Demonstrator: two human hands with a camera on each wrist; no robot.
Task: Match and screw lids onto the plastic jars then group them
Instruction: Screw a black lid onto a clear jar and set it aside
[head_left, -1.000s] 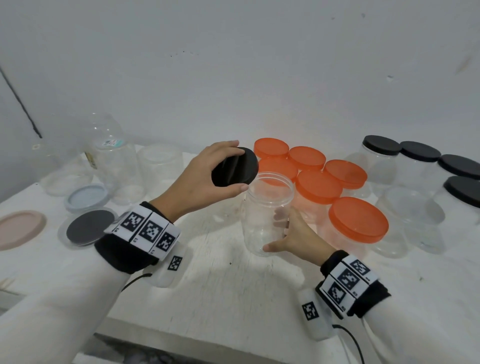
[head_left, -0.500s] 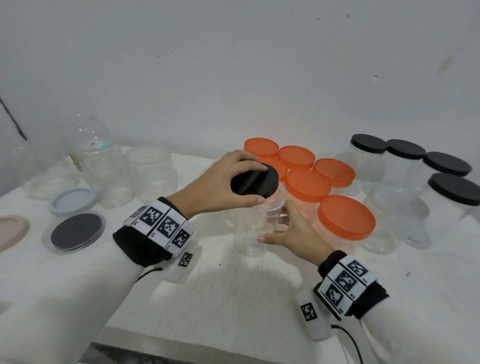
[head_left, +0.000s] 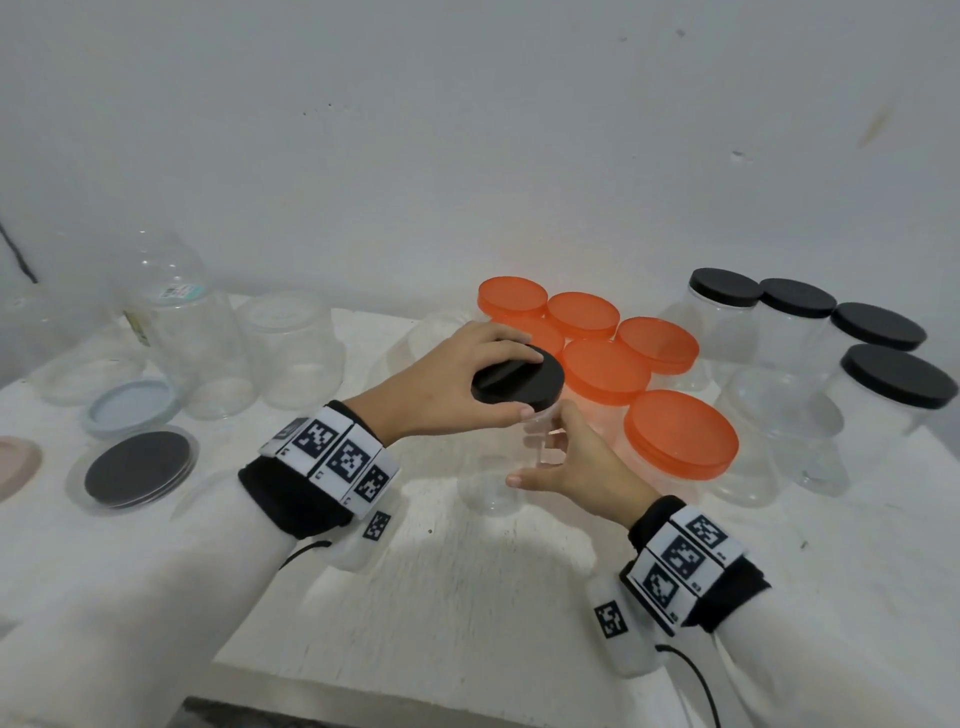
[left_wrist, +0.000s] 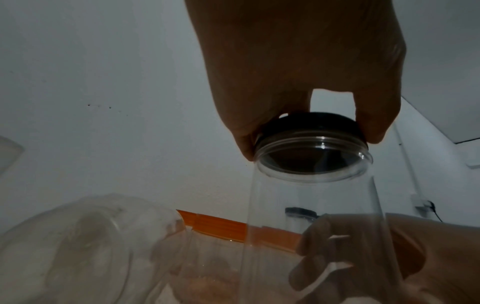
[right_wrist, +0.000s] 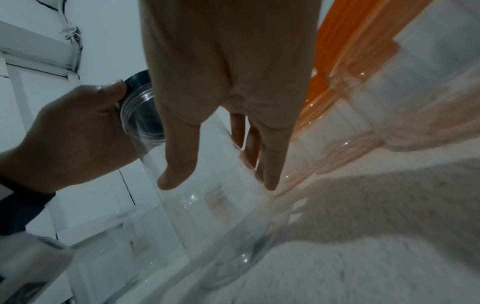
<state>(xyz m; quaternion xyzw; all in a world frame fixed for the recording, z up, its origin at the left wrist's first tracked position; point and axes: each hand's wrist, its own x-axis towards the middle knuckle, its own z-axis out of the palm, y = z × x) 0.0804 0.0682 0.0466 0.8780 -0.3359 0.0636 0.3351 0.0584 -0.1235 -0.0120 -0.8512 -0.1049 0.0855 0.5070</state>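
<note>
Now L hand (head_left: 441, 384) grips black lid (head_left: 519, 383) atop clear jar (left_wrist: 311, 205); R hand (head_left: 582, 475) holds jar body.

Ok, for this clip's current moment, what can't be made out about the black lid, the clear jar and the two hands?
- Thread engagement: head view, the left hand covers the round black plastic lid; the left wrist view shows it on the clear plastic jar, not whether it is screwed tight.
- Jar base: left wrist view, cut off by the bottom edge.
- Right hand grip: right wrist view, fingers show only blurred through the jar wall.
</note>
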